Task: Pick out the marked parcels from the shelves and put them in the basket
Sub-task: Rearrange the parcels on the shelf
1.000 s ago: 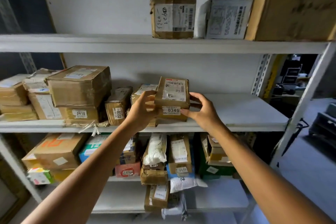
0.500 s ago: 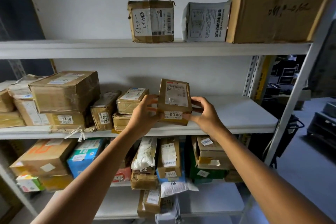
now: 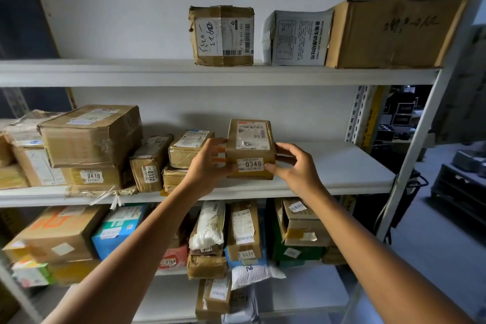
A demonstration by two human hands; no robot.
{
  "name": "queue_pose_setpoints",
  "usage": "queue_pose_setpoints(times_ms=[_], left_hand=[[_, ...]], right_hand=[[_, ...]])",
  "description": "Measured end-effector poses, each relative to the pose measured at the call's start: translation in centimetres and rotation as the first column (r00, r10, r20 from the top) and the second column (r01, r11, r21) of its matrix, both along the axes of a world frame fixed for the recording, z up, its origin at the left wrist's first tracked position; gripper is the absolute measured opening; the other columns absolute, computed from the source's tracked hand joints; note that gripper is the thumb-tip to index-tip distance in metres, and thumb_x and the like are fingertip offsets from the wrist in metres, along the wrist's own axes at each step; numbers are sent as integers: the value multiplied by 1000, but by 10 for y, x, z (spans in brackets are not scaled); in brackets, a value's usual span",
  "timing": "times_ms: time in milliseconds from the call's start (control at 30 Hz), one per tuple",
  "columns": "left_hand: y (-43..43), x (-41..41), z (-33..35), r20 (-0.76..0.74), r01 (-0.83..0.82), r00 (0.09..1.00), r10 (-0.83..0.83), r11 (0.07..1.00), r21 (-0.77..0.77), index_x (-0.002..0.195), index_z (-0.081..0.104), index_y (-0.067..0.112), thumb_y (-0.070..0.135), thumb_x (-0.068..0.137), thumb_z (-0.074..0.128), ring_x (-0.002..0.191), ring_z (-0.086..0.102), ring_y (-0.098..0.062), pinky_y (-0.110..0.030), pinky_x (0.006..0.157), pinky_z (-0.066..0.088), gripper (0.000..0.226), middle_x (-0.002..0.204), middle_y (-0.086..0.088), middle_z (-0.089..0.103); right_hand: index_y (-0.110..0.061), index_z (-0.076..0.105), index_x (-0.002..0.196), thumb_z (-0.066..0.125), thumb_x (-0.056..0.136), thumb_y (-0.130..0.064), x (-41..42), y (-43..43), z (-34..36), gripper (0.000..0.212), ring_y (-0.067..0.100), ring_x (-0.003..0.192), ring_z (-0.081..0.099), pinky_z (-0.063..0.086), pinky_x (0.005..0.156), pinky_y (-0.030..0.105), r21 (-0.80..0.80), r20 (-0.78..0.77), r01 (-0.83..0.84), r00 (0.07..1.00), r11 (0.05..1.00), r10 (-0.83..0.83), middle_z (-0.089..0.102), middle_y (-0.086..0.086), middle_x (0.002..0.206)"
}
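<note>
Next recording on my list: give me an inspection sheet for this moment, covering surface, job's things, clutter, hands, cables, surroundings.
Surface: white metal shelves; middle shelf bare at its right end.
Job's things: parcel 0346 upright at the middle shelf's front, between both hands; basket not in view.
Clutter: parcel 0410 and parcel 0332 left of it; three boxes on the top shelf; lower shelf packed.
Hands: left hand grips its left side; right hand pinches its right edge.
Cables: one pale cord, it seems, beside the right post.
Surroundings: dim room, dark cases at right.
</note>
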State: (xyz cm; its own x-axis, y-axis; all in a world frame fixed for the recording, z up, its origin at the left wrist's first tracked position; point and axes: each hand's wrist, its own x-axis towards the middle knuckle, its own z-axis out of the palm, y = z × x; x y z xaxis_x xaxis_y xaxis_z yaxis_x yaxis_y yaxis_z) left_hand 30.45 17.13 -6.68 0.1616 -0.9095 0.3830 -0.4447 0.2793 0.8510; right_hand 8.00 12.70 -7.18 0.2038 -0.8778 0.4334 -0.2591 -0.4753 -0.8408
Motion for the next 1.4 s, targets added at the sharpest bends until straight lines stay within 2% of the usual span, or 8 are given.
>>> queue_pose_setpoints(times_ms=[233, 433, 567, 700, 900, 1033, 1200, 1400], left_hand=[[0, 1, 6, 59, -8, 998, 11, 998, -58, 133, 50, 24, 11, 77, 82, 104, 66, -14, -37, 77, 61, 66, 123, 3, 64], [1, -6, 18, 246, -62, 965, 96, 988, -142, 134, 53, 28, 20, 76, 83, 103, 61, -7, -6, 70, 45, 66, 119, 7, 63], [-1, -6, 22, 288, -60, 952, 102, 987, -152, 135, 53, 28, 24, 76, 84, 105, 61, -10, -23, 83, 49, 67, 121, 2, 63], [-2, -2, 22, 278, -51, 956, 93, 987, -153, 134, 54, 26, 22, 75, 84, 104, 61, -9, -16, 77, 47, 66, 125, 2, 59], [-2, 4, 19, 145, -19, 989, 36, 993, -114, 127, 55, 22, 11, 74, 84, 103, 64, -10, -32, 85, 58, 61, 119, 5, 64], [0, 12, 14, -56, 28, 998, -29, 1000, -11, 130, 52, 19, 4, 77, 80, 109, 64, -17, -41, 84, 60, 62, 122, 0, 63], [0, 21, 8, -265, 78, 962, -64, 996, 44, 130, 49, 17, -7, 78, 75, 107, 64, -19, -29, 72, 60, 64, 123, 4, 59], [0, 31, 2, -342, 124, 935, -91, 990, 75, 134, 47, 11, -11, 79, 72, 103, 68, -21, -28, 74, 60, 64, 124, 0, 59]], right_hand=[[-21, 58, 129, 81, 79, -22, 0, 4, 2, 56, 10, 118, 58, 48, 104, 38, -12, 76, 6, 997, 1000, -5, 64, -5, 125], [-22, 58, 120, 75, 82, -3, -4, 5, 3, 45, 19, 112, 63, 60, 82, 32, 153, 302, -162, 947, 975, 110, 66, -3, 115], [-15, 58, 124, 72, 83, 3, -4, 3, 3, 47, 20, 110, 65, 60, 76, 28, 199, 353, -195, 928, 960, 115, 66, 2, 116], [-12, 57, 128, 73, 83, 2, 0, 2, 5, 49, 19, 109, 64, 60, 75, 27, 185, 328, -168, 939, 968, 101, 65, 1, 116], [-29, 61, 114, 79, 79, -9, 7, 1, 7, 44, 14, 111, 63, 58, 90, 36, 96, 274, -112, 958, 989, 82, 67, -6, 115], [-22, 60, 126, 80, 81, -23, 14, -1, 7, 50, 5, 117, 54, 42, 95, 21, -35, 78, 29, 997, 999, -26, 62, -9, 125], [-18, 62, 128, 82, 79, -22, 25, 1, 8, 53, -5, 108, 59, 45, 92, 10, -167, 2, 64, 998, 984, -64, 65, -10, 122], [-21, 63, 124, 82, 79, -21, 30, 1, 7, 49, -13, 100, 59, 46, 84, 5, -185, -11, 48, 999, 982, -51, 66, -15, 112]])
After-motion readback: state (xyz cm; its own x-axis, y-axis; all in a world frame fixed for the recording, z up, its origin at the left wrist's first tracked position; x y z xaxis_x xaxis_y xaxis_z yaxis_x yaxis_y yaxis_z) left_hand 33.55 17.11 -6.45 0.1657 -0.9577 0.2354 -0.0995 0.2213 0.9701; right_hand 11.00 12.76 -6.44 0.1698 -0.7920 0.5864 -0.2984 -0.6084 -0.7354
